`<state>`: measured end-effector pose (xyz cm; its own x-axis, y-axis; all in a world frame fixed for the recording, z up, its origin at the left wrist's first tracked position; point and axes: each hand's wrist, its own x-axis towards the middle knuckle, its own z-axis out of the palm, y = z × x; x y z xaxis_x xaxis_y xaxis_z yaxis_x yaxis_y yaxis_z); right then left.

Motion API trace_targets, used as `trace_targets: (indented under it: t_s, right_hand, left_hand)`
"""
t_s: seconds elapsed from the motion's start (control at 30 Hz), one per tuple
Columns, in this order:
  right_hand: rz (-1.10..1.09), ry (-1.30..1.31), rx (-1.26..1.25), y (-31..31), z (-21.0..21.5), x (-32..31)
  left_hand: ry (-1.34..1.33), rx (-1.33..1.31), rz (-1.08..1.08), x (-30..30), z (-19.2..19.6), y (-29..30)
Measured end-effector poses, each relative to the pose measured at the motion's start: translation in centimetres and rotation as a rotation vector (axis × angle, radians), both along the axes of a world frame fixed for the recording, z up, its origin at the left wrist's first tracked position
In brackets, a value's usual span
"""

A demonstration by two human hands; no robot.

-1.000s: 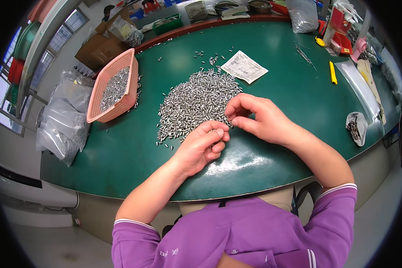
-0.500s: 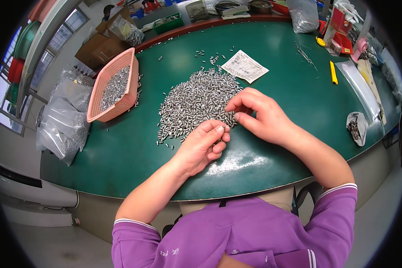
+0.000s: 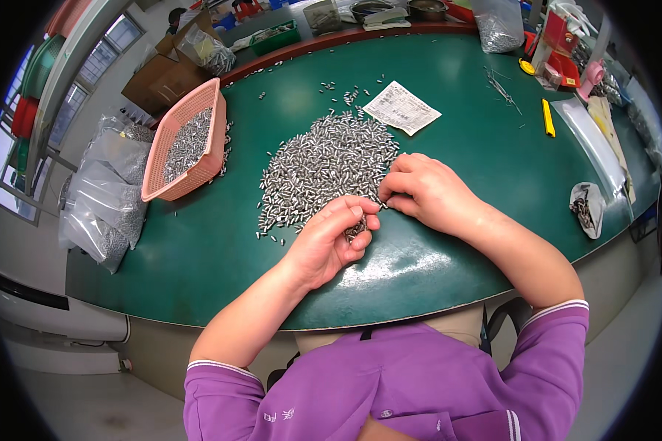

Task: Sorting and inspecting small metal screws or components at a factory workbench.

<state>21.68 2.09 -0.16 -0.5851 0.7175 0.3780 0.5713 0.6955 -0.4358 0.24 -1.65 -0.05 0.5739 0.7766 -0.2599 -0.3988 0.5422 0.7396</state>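
Note:
A broad heap of short silver metal pins (image 3: 324,165) lies in the middle of the green table. Over its near edge, my left hand (image 3: 327,242) is curled around several small metal pieces (image 3: 357,229), which look darker than the heap and show between the fingers. My right hand (image 3: 428,192) is at the heap's right edge, thumb and forefinger pinched together close to the left fingertips. Whatever is in that pinch is too small to make out. The two hands are slightly apart.
A pink basket (image 3: 217,147) of similar pins stands at left, beside clear bags (image 3: 107,206) of parts. A printed paper slip (image 3: 402,109) lies behind the heap. At right are a yellow cutter (image 3: 549,117), thin wires (image 3: 502,90) and a white pouch (image 3: 596,213) holding dark pieces.
My right hand has moved slightly down, its fingers drawing closer together. My left fingers have opened a little, so the metal pieces in the palm show more.

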Motion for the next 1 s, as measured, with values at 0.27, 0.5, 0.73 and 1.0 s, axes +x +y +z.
trace_targets:
  t_s: [0.27,0.5,0.73,1.0]
  right_hand:
    - [0.037,-0.055,0.107,-0.2,0.5,0.0]
    - [0.068,-0.104,0.150,-0.1,0.7,0.0]
    - [0.137,0.187,-0.039,-0.6,1.6,-0.7]
    - [0.246,0.368,-0.136,-0.6,1.3,-0.9]
  left_hand:
    - [0.019,0.012,0.010,0.1,-0.2,0.0]
    - [0.028,0.017,-0.005,-0.1,-0.3,0.1]
    - [0.045,0.024,-0.076,0.2,-0.3,0.1]
    - [0.033,0.029,-0.083,0.2,-0.1,-0.2]
